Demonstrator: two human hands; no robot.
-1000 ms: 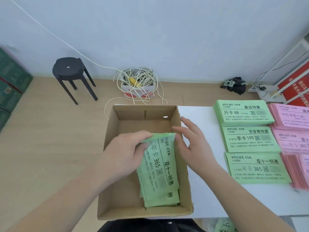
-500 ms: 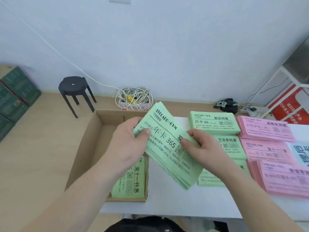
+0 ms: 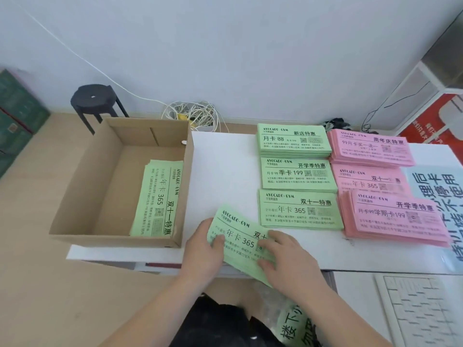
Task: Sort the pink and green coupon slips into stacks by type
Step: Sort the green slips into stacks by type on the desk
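A bundle of green 365 slips [image 3: 239,240] lies tilted at the white table's [image 3: 220,176] front edge. My left hand [image 3: 204,251] grips its left end, thumb on top. My right hand [image 3: 288,261] holds its right part, fingers curled over the top sheet. More green 365 slips [image 3: 156,199] lie in the cardboard box [image 3: 105,176] on the left. To the right stand three green stacks: the 88 stack [image 3: 293,141], the 199 stack [image 3: 299,175] and the 365 stack [image 3: 300,210]. Beside them are three pink stacks: a far pink stack [image 3: 370,149], a middle one [image 3: 370,182] and a near one [image 3: 398,219].
A blue printed sheet [image 3: 441,194] lies at the table's right edge. A white keyboard [image 3: 423,309] sits at lower right. On the floor behind are a black stool [image 3: 94,100], a tangle of white cable [image 3: 193,113] and green boxes [image 3: 15,121]. A red sign [image 3: 436,118] leans far right.
Both hands lifted the green bundle out of the box, carried it right and lowered it onto the table's front edge. The view shifted right, showing the stacks more fully.
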